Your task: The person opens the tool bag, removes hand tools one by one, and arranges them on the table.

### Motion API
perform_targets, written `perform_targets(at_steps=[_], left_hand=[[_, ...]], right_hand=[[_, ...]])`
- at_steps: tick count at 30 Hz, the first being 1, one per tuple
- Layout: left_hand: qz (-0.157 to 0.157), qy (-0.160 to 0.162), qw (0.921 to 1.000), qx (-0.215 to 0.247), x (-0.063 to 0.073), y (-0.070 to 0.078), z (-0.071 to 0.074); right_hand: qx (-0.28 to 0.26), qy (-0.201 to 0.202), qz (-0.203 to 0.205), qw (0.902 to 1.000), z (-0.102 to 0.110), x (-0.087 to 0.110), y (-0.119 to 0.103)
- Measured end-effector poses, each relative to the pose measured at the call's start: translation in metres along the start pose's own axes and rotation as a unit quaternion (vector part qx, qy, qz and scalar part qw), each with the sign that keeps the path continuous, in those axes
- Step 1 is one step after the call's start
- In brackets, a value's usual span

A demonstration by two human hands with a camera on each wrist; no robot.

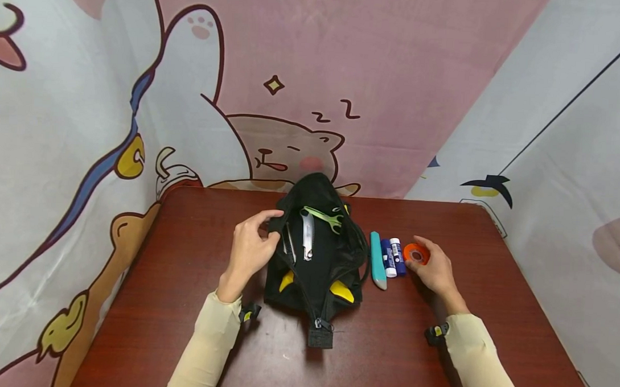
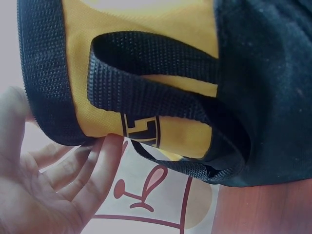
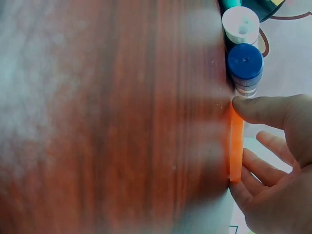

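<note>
A black pencil bag with yellow patches [image 1: 315,191] lies unzipped on the table. My left hand [image 1: 252,243] pinches its left edge, thumb at the opening and fingers outside. Inside the bag lie light green scissors [image 1: 321,216], a pale utility knife [image 1: 307,236] and a slim metallic item of unclear kind [image 1: 290,244]. At the right, my right hand [image 1: 432,269] holds an orange tape roll [image 3: 236,146] by its rim between thumb and fingers; the roll lies flat on the table. Two blue-and-white glue sticks [image 1: 397,256] lie beside it.
A long teal object with a tapered end [image 1: 376,261] lies between the bag and the glue sticks. The reddish-brown table [image 1: 376,355] meets a cartoon-printed cloth [image 1: 386,76] at the back and sides. A strap loops from the bag's side.
</note>
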State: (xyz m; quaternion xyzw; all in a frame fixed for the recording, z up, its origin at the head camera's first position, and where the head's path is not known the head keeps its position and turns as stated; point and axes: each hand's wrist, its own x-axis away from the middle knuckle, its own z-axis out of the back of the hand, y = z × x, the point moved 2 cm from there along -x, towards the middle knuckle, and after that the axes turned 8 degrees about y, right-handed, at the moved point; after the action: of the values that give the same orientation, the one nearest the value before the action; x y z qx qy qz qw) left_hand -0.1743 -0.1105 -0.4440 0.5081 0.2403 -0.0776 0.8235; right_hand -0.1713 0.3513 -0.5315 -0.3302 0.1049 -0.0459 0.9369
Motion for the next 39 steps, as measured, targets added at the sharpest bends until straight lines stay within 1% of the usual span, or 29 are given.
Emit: perform_targets(at_steps=[7, 9, 12, 15, 17, 20, 23, 25, 31, 39], left_hand=[[-0.002, 0.000, 1.0000, -0.002, 0.000, 0.000, 0.001], [-0.002, 0.000, 1.0000, -0.001, 0.000, 0.000, 0.001], [-0.001, -0.003, 1.0000, 0.001, 0.000, 0.000, 0.000], [0.000, -0.004, 1.0000, 0.001, 0.000, -0.001, 0.000], [-0.002, -0.003, 1.0000, 0.000, 0.000, -0.001, 0.000], [-0.004, -0.001, 1.0000, -0.001, 0.000, -0.001, 0.001], [-0.005, 0.001, 1.0000, -0.002, 0.000, -0.001, 0.001], [-0.005, 0.001, 1.0000, -0.003, 0.000, -0.001, 0.001], [-0.001, -0.002, 1.0000, -0.005, 0.001, -0.001, 0.001], [0.004, -0.006, 1.0000, -0.005, 0.000, 0.000, 0.001]], right_hand=[[-0.003, -0.006, 0.010, 0.9999, 0.001, 0.000, 0.000], [-0.005, -0.001, 0.014, 0.9999, 0.002, -0.001, -0.001], [-0.008, 0.024, 0.022, 0.9994, 0.005, -0.001, -0.004], [-0.009, 0.071, 0.032, 0.9969, 0.008, -0.003, -0.012], [-0.015, 0.106, 0.037, 0.9936, 0.011, -0.004, -0.023], [-0.032, 0.156, 0.047, 0.9861, 0.015, -0.005, -0.044], [-0.052, 0.189, 0.066, 0.9784, 0.018, -0.006, -0.066], [-0.064, 0.204, 0.080, 0.9736, 0.020, -0.006, -0.081], [-0.097, 0.229, 0.128, 0.9602, 0.020, -0.009, -0.119], [-0.141, 0.224, 0.183, 0.9469, 0.015, -0.012, -0.169]])
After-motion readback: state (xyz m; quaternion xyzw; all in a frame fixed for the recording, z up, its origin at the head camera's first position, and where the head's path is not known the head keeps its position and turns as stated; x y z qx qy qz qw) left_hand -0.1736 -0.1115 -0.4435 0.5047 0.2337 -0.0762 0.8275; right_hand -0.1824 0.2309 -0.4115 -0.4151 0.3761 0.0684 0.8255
